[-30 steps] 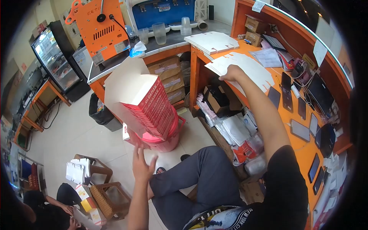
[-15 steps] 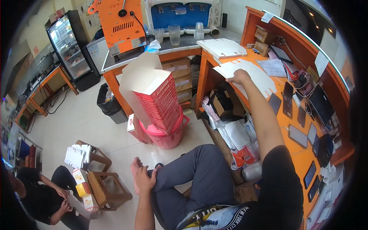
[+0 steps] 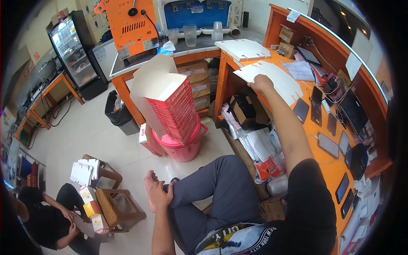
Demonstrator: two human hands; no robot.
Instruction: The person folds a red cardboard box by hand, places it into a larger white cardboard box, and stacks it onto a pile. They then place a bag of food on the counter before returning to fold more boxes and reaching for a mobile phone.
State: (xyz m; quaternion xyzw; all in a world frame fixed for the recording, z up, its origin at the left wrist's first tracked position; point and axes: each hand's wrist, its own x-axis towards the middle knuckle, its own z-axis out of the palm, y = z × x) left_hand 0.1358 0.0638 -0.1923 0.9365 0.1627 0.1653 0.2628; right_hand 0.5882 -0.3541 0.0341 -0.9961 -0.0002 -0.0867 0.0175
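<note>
While the shirt (image 3: 238, 241) reads "NEW YORK CITY", the right grip (image 3: 254, 83) pinches white sheets (image 3: 281, 81), left grip (image 3: 160, 196) spread against the foot (image 3: 150, 184).

Right hand (image 3: 261, 83) hides part of edge of white sheets (image 3: 276, 80); its grip unclear. Bucket (image 3: 183, 152) interior mostly hidden by red box stack (image 3: 176, 108); small print on lower boxes unreadable. Orange machine (image 3: 131, 29) cut off by top edge. Co-worker's head (image 3: 15, 208) lost in dark left rim. Label on blue dispenser (image 3: 178, 15) too small to read.
</note>
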